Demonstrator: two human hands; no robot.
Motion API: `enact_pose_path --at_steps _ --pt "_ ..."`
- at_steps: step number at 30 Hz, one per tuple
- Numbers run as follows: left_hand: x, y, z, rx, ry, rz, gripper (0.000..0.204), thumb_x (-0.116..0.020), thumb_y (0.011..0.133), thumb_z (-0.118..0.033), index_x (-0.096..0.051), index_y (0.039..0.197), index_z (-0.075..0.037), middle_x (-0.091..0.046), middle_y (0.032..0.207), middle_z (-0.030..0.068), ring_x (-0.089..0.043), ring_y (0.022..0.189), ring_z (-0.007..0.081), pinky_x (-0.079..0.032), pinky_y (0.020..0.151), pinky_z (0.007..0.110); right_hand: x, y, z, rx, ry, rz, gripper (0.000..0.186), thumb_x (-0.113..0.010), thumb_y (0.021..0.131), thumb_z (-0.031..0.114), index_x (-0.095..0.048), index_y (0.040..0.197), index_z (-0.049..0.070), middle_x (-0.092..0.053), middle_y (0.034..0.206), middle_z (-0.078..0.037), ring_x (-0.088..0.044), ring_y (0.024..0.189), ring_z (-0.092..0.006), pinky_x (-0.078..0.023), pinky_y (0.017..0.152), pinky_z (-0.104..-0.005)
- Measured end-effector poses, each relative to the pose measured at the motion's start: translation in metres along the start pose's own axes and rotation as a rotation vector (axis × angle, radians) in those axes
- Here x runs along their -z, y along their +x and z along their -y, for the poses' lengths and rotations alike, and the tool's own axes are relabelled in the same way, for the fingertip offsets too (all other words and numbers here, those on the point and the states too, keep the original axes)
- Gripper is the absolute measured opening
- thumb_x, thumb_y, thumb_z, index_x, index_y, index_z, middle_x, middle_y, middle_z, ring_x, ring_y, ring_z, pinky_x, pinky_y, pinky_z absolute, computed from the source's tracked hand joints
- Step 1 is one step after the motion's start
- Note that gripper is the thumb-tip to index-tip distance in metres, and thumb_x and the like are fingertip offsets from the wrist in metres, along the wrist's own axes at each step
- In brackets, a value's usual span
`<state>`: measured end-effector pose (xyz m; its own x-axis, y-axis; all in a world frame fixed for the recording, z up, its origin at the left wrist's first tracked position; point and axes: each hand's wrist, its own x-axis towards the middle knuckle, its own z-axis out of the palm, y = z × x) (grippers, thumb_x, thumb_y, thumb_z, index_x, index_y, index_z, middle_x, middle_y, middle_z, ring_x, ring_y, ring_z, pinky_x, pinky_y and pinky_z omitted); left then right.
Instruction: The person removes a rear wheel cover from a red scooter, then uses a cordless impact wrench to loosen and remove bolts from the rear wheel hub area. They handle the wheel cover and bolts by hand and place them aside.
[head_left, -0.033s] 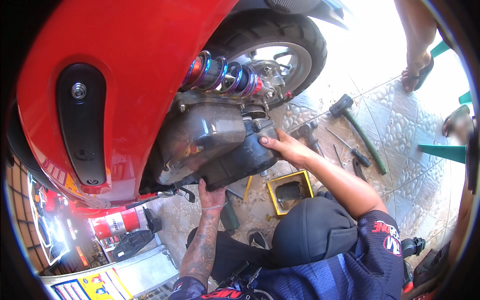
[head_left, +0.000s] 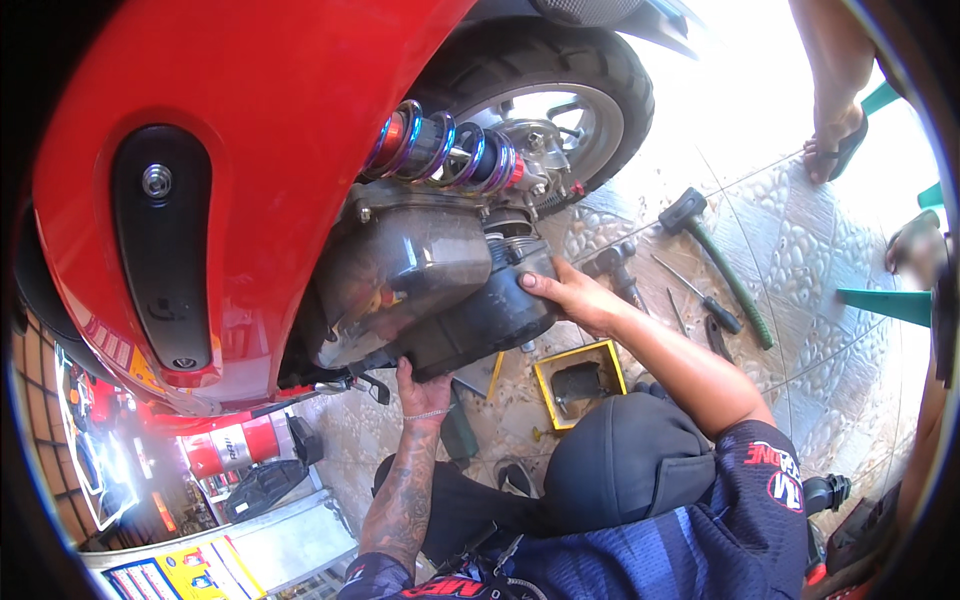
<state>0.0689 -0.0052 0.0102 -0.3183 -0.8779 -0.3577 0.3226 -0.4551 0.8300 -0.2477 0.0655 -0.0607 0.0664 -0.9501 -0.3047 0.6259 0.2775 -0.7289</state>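
A red scooter (head_left: 250, 120) stands over me, its rear wheel (head_left: 590, 70) at the upper middle. Below a purple and red shock spring (head_left: 445, 150) sits a grey box (head_left: 410, 270), with a black engine cover (head_left: 480, 325) under it. My left hand (head_left: 425, 385), on a tattooed forearm, grips the cover's lower edge from beneath. My right hand (head_left: 565, 295) holds the cover's right end, fingers curled on its rim. My black-clothed leg (head_left: 620, 470) and blue sleeve (head_left: 750, 480) fill the lower right.
On the pebbled tile floor lie a green-handled hammer (head_left: 725, 270), screwdrivers (head_left: 705, 300) and a yellow tray (head_left: 580, 375) holding a dark part. Another person's sandalled foot (head_left: 835, 130) stands at the upper right. A red canister (head_left: 230, 445) sits at the lower left.
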Motion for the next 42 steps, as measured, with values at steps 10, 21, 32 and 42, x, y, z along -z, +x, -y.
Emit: enact_pose_path --at_steps 10,21,32,42 --pt "0.011 0.004 0.001 0.046 0.003 0.012 0.068 -0.075 0.087 -0.045 -0.051 0.143 -0.015 -0.055 0.143 0.0061 -0.05 0.134 0.0276 -0.039 0.113 0.051 0.017 0.005 -0.025 -0.093 -0.22 0.005 0.126 -0.071 0.079 0.07 -0.014 0.15 -0.017 -0.038 0.145 -0.034 -0.044 0.137 -0.0359 -0.042 0.109 -0.0443" --pt "0.034 -0.009 -0.004 0.085 0.032 0.066 0.054 -0.069 0.093 -0.04 -0.059 0.134 -0.006 -0.061 0.137 0.0094 -0.055 0.13 0.0267 -0.038 0.115 0.046 0.018 -0.028 -0.046 -0.065 -0.043 0.153 0.122 -0.073 0.079 0.065 -0.014 0.154 -0.01 -0.032 0.153 -0.033 -0.037 0.143 -0.0393 -0.034 0.116 -0.0447" --pt "0.045 -0.019 -0.002 0.158 0.025 0.145 0.052 -0.071 0.092 -0.032 -0.058 0.133 -0.004 -0.063 0.133 0.0106 -0.058 0.127 0.0272 -0.039 0.115 0.044 0.022 -0.046 -0.065 -0.198 0.741 0.331 0.093 -0.054 0.086 0.077 -0.039 0.15 0.011 -0.054 0.143 -0.015 -0.061 0.122 -0.0272 -0.052 0.1 -0.0447" --pt "0.046 -0.04 0.002 0.153 0.025 0.224 0.051 -0.074 0.09 -0.027 -0.057 0.132 -0.005 -0.064 0.129 0.0089 -0.058 0.124 0.0266 -0.039 0.113 0.044 -0.003 -0.091 -0.072 -0.205 0.522 0.009 0.06 -0.064 0.09 0.044 -0.051 0.137 0.009 -0.064 0.127 -0.016 -0.063 0.117 -0.0333 -0.049 0.101 -0.0551"
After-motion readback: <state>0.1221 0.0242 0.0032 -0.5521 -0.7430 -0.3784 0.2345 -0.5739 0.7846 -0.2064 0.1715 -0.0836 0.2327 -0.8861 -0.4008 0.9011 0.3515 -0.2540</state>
